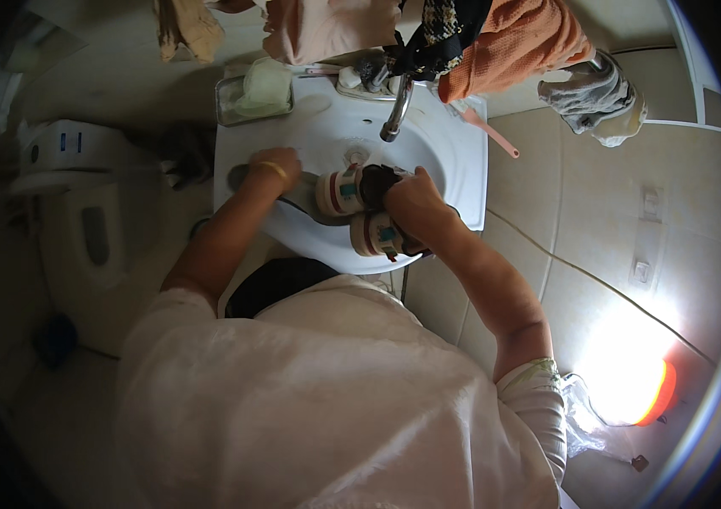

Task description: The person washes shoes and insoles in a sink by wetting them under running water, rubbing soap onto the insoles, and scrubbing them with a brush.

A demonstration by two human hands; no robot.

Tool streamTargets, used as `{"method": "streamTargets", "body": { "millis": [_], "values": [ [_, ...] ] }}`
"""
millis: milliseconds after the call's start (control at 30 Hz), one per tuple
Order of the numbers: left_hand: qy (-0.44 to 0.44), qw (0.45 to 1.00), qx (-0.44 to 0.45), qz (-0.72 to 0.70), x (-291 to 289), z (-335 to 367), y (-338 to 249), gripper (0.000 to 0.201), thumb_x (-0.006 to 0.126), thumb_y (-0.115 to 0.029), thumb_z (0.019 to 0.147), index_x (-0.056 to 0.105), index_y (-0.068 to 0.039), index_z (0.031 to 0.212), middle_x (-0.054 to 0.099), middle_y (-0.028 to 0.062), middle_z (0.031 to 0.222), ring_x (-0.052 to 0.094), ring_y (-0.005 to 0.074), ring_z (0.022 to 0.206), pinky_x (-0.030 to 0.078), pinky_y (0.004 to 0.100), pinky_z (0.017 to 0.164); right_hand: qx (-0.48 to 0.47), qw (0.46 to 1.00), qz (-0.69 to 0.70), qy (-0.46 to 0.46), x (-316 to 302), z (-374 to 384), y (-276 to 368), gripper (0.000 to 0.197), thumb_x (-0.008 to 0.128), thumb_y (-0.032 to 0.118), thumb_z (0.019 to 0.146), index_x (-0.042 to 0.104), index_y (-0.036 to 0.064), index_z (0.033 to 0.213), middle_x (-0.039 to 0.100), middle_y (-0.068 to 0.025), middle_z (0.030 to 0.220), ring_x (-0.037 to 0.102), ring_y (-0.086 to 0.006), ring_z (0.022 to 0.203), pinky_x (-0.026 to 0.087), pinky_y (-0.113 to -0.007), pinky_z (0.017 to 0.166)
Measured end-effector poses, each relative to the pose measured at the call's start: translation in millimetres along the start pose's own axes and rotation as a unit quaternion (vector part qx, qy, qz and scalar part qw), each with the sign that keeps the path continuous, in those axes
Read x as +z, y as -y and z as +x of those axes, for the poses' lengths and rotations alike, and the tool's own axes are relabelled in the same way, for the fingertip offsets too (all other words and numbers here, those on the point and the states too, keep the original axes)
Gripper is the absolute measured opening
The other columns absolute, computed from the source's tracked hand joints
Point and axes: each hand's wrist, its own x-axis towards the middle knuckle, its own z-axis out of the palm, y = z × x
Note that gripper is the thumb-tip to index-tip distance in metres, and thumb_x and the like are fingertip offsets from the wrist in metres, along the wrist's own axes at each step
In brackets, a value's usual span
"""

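Head view is showing the person's two bare hands working over a white ceramic washbasin [466, 174]. Their right hand [416, 197] is grasping what seems to be a pair of cream shoes [335, 193] with dark-red stripes, teal patches and dark brown openings; its fingers are closing around the dark part of the upper one. Both shoes are lying side by side over the near part of the basin, the lower one reaching across its front rim. The left hand [284, 164], wearing a thin yellow band [274, 168] at the wrist, is curling its fingers over the basin's left side, beside a flat grey-brown shape [310, 188]; I cannot tell whether it is gripping that or simply clenching.

As for progress, handling at the basin seems to be under way: the pair is already lying there and being held, while letting it go and clearing it from the basin are remaining undone. Whether either shoe is getting wet or clean, I cannot tell. Beyond them, a curved chrome tap [399, 110] is hanging over the bowl; whether water is flowing is unclear. A pink-handled brush [496, 137] is resting at the right edge, apart from both hands.
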Motion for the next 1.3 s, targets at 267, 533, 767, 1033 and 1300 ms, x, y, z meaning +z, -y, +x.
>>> {"method": "streamTargets", "body": {
  "millis": [267,533,767,1033,1300],
  "values": [
    [-0.094,0.976,-0.185,-0.069,-11.0,-101.5,89.1,0.043,0.044,-0.039,0.087,0.056,-0.001,0.103,0.058,0.0188,0.101,0.055,0.0354,0.094,0.043,0.0429,0.083,0.06,0.995,0.046,0.072,9.4,79.4,12.3,0.019,0.057,0.019,0.076,0.068,0.0121,0.091,0.065,-0.0111,0.091,0.062,-0.0264,0.085,0.041,-0.048,0.077],
    [-0.209,0.958,-0.155,-0.118,-8.4,-134.4,81.7,0.049,0.046,-0.043,0.087,0.054,-0.001,0.111,0.06,0.0204,0.1,0.057,0.0338,0.093,0.045,0.0407,0.08,0.091,0.991,-0.034,0.089,-20.9,100.0,33.0,0.029,0.063,0.019,0.073,0.065,0.0083,0.1,0.063,-0.0115,0.103,0.06,-0.0244,0.096,0.042,-0.044,0.081],
    [-0.184,0.961,-0.125,-0.167,-16.4,-119.8,68.4,0.052,0.049,-0.044,0.084,0.052,-0.002,0.114,0.059,0.0204,0.102,0.057,0.0336,0.095,0.045,0.0392,0.081,-0.002,0.996,-0.06,0.066,31.2,101.5,37.7,0.022,0.061,0.017,0.074,0.068,0.0089,0.094,0.065,-0.01,0.096,0.061,-0.0272,0.094,0.041,-0.048,0.083],
    [-0.162,0.983,-0.053,-0.071,0.3,-73.0,46.6,0.04,0.053,-0.039,0.083,0.058,-0.002,0.1,0.061,0.0156,0.094,0.058,0.0328,0.087,0.045,0.0413,0.074,0.011,0.998,-0.058,-0.011,-8.4,27.8,-5.4,0.012,0.057,0.015,0.074,0.068,0.0123,0.076,0.065,-0.0063,0.074,0.061,-0.0224,0.074,0.036,-0.042,0.078],
    [-0.171,0.968,0.032,0.179,17.0,4.6,6.7,0.022,0.054,-0.03,0.081,0.062,-0.011,0.09,0.06,0.0064,0.094,0.055,0.0215,0.094,0.039,0.0395,0.079,0.116,0.99,-0.061,-0.056,16.5,-22.7,-69.7,0.01,0.057,0.011,0.069,0.066,0.0122,0.067,0.064,-0.0069,0.066,0.061,-0.0211,0.069,0.04,-0.036,0.074]
  ]
}}
